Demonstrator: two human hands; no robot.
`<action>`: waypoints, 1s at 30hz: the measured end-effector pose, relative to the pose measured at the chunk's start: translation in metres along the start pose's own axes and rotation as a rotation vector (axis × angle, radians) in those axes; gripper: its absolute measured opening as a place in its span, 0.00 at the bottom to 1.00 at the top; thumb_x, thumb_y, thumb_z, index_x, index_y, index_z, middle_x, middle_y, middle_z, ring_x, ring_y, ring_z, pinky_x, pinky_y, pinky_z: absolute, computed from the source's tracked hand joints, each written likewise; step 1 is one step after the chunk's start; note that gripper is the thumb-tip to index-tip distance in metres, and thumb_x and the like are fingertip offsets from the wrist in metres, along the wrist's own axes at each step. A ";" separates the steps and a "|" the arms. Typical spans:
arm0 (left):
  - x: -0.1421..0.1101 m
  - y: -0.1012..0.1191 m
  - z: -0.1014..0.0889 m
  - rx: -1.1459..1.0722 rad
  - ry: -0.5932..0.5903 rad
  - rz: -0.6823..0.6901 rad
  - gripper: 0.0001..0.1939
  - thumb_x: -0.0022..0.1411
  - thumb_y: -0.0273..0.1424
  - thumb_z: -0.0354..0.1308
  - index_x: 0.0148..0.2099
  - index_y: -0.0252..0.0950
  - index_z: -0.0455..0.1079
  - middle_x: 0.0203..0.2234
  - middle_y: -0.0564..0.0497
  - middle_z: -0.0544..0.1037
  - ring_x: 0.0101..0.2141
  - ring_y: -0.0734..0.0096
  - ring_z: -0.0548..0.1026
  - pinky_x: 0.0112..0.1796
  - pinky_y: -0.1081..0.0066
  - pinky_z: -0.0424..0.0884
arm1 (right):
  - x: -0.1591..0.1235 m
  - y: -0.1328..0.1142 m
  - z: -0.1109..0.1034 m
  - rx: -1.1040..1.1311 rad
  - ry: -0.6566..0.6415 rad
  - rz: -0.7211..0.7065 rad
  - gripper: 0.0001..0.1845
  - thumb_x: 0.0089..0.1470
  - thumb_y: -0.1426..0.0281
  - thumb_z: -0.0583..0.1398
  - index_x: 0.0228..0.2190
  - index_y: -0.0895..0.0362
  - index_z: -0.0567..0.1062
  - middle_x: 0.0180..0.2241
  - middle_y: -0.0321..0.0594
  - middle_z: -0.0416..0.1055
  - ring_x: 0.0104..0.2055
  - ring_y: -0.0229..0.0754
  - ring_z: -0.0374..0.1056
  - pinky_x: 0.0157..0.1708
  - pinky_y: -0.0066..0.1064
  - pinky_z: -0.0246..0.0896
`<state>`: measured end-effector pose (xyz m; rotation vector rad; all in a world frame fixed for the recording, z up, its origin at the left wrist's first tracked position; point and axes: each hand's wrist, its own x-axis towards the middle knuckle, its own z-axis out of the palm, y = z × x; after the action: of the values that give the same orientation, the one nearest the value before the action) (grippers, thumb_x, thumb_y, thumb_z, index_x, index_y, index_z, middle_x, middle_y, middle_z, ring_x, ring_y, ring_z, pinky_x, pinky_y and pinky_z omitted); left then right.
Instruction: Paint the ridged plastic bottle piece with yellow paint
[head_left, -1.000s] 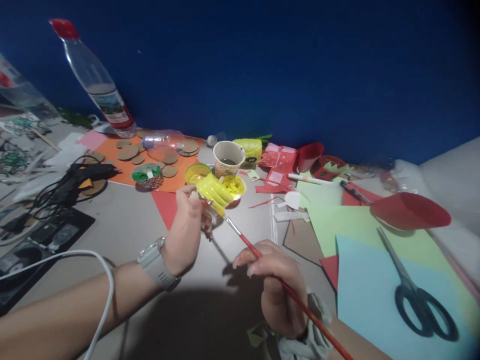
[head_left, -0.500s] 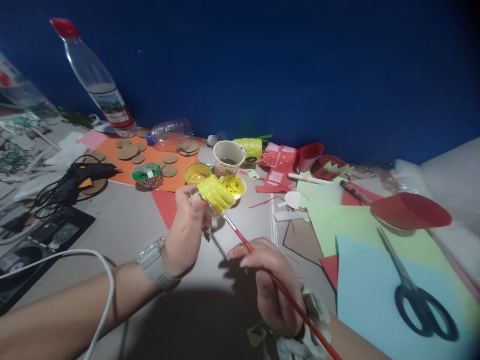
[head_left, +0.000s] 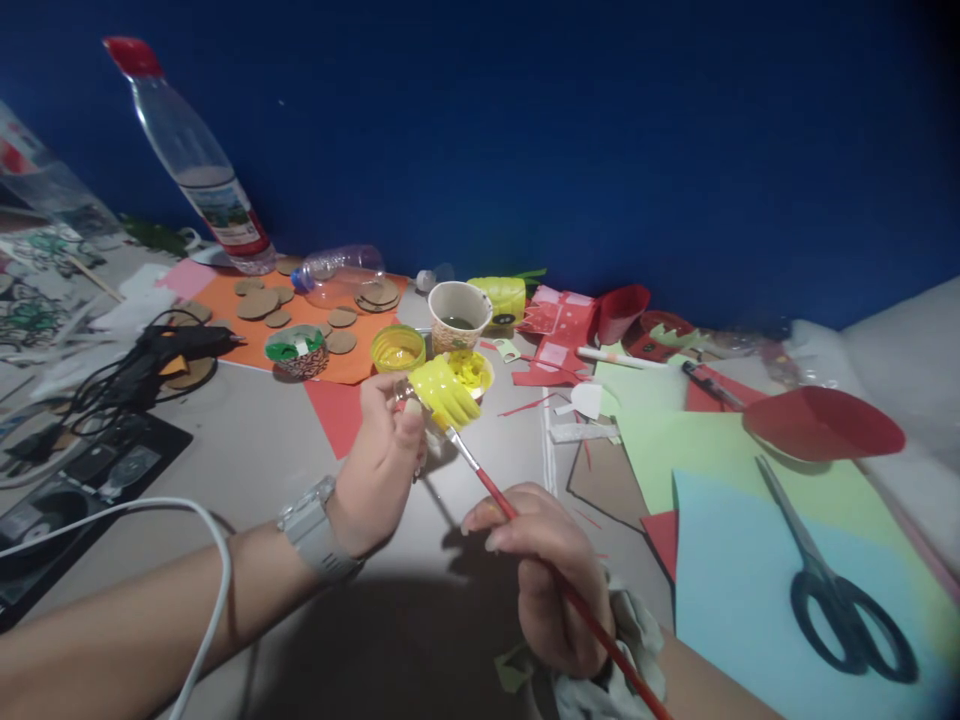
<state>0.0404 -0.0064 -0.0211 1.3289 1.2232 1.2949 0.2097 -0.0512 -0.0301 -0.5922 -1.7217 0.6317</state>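
My left hand (head_left: 384, 460) is closed round a small piece of ridged plastic painted yellow (head_left: 444, 393), held up above the table. My right hand (head_left: 541, 565) pinches a red-handled paintbrush (head_left: 525, 535) whose tip touches the lower edge of the yellow piece. A grey watch (head_left: 311, 528) sits on my left wrist. Just behind the yellow piece stand a dish of yellow paint (head_left: 474, 370), a yellow lid (head_left: 397, 348) and a paper cup (head_left: 458, 314) with dark liquid.
Scissors (head_left: 832, 580) lie on light blue paper (head_left: 735, 600) at the right, beside a red paper cone (head_left: 821, 423). A glue gun (head_left: 180, 343), cardboard discs on orange paper (head_left: 255, 300), a tall bottle (head_left: 191, 160) and a white cable (head_left: 187, 520) fill the left.
The yellow piece has been turned and tilted a little to the right in my left hand. The brush tip has shifted along its lower edge, and my right hand moved slightly.
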 end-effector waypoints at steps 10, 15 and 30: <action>0.001 -0.006 -0.001 0.023 0.000 -0.002 0.28 0.68 0.58 0.44 0.50 0.39 0.55 0.28 0.56 0.66 0.22 0.77 0.66 0.23 0.75 0.67 | 0.005 -0.004 -0.002 -0.123 -0.104 0.006 0.09 0.68 0.72 0.47 0.42 0.54 0.67 0.33 0.42 0.72 0.33 0.42 0.66 0.33 0.34 0.66; 0.004 -0.005 -0.001 0.026 0.027 -0.037 0.30 0.66 0.62 0.44 0.48 0.39 0.53 0.29 0.56 0.65 0.21 0.78 0.66 0.20 0.77 0.67 | 0.009 -0.006 -0.002 -0.192 -0.112 -0.007 0.09 0.66 0.74 0.47 0.40 0.54 0.66 0.30 0.41 0.69 0.31 0.42 0.65 0.30 0.33 0.65; -0.001 -0.004 -0.004 0.100 -0.074 0.097 0.29 0.69 0.58 0.44 0.54 0.38 0.56 0.29 0.55 0.70 0.23 0.75 0.68 0.25 0.74 0.68 | 0.006 -0.003 0.001 -0.069 -0.060 -0.069 0.10 0.69 0.71 0.47 0.41 0.56 0.68 0.32 0.41 0.71 0.33 0.40 0.67 0.33 0.30 0.67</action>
<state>0.0357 -0.0073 -0.0253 1.5110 1.1988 1.2541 0.2068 -0.0493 -0.0246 -0.5641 -1.8186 0.5482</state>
